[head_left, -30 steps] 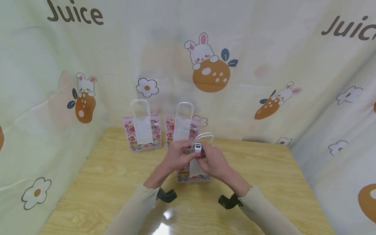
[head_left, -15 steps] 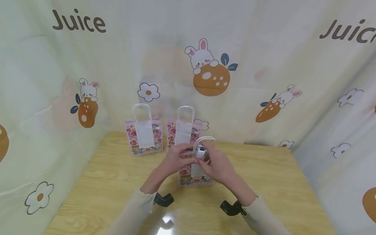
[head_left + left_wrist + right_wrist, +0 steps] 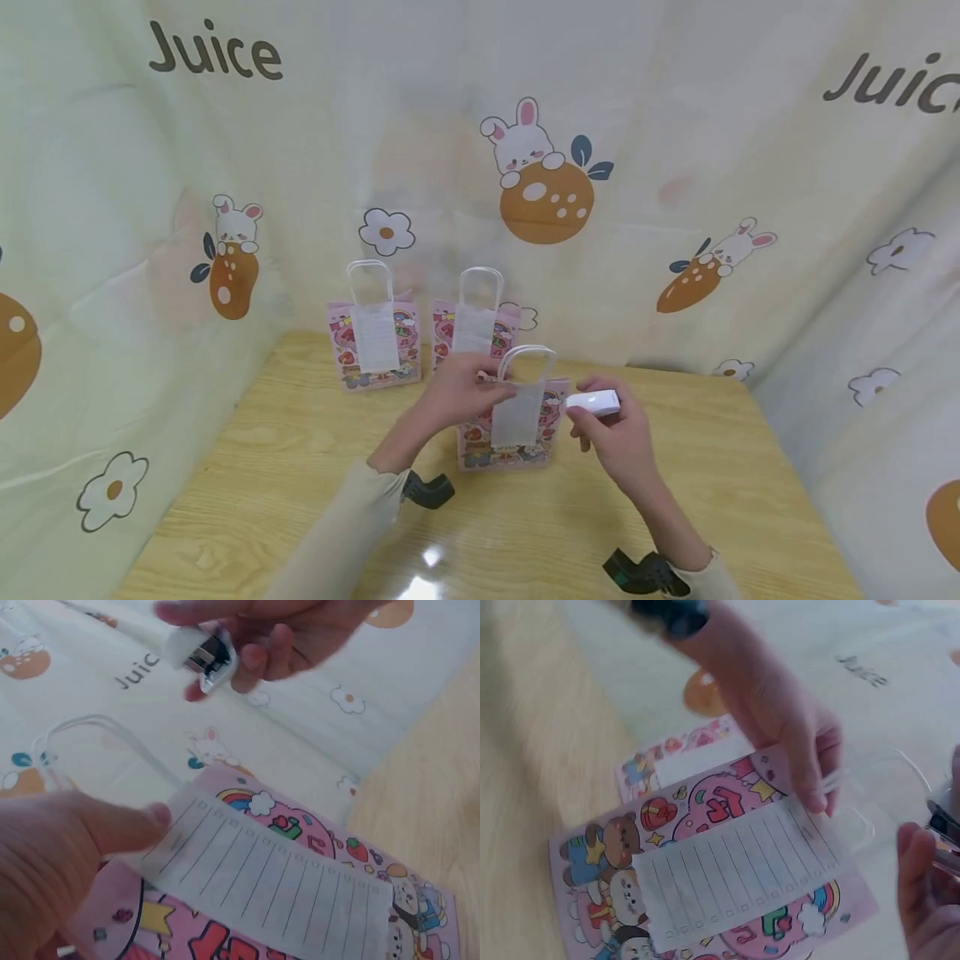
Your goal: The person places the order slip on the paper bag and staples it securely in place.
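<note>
A pink cartoon-print gift bag (image 3: 557,408) with white loop handles stands upright at mid-table. A white lined checklist sheet (image 3: 516,418) lies flat against its front, below the handles. My left hand (image 3: 460,392) pinches the sheet and the bag's top edge, thumb on the paper (image 3: 255,877) and fingers behind. To the bag's right, my right hand (image 3: 622,433) holds a small white mini stapler (image 3: 595,402) between thumb and fingers, apart from the bag. Its metal end (image 3: 206,656) shows in the left wrist view.
Two similar pink bags, a left one (image 3: 408,333) and a middle one (image 3: 442,325), stand at the back of the wooden table (image 3: 300,467), each with a white sheet on its front. A printed curtain (image 3: 442,150) hangs behind and at the sides.
My right hand has moved right, away from the bag's top edge, taking the stapler with it. My left hand has stayed at the bag's top. The sheet's front is now more exposed.
</note>
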Tool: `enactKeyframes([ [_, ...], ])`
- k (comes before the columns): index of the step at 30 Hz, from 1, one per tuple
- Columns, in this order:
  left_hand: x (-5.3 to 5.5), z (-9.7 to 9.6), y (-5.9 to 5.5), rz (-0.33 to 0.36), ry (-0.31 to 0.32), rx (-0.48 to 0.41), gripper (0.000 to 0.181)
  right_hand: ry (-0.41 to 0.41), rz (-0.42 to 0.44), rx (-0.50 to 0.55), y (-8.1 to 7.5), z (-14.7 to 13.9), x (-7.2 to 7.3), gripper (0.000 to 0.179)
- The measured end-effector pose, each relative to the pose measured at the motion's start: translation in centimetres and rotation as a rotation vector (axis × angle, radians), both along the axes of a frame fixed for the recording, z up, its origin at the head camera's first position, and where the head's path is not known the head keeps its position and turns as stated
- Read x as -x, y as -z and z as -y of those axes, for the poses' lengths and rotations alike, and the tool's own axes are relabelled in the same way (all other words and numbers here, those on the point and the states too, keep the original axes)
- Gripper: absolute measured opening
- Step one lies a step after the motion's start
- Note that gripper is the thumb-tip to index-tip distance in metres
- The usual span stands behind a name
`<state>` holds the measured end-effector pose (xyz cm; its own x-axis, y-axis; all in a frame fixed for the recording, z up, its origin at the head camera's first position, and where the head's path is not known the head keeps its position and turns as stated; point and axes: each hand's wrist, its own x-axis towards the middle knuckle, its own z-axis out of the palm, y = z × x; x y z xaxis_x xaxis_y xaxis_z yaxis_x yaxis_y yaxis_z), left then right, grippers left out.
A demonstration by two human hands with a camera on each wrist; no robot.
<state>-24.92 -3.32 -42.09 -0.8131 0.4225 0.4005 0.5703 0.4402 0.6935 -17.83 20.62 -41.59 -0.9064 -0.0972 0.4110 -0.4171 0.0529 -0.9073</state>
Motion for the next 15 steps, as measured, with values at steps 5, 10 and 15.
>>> enactKeyframes([
  [5, 0.6, -0.6, -0.7, 0.077, -0.034, 0.140, 0.011, -0.090, 0.188, 0.048, 0.9, -1.9, -0.4, 0.041],
  [10, 0.6, -1.2, -1.3, 0.071, -0.018, 0.183, 0.012, -0.106, 0.273, 0.009, 2.1, -3.2, -1.3, 0.043],
  [15, 1.4, -2.4, -2.1, 0.030, 0.002, 0.225, 0.013, -0.011, 0.285, -0.068, 3.8, -4.3, -1.7, 0.037],
])
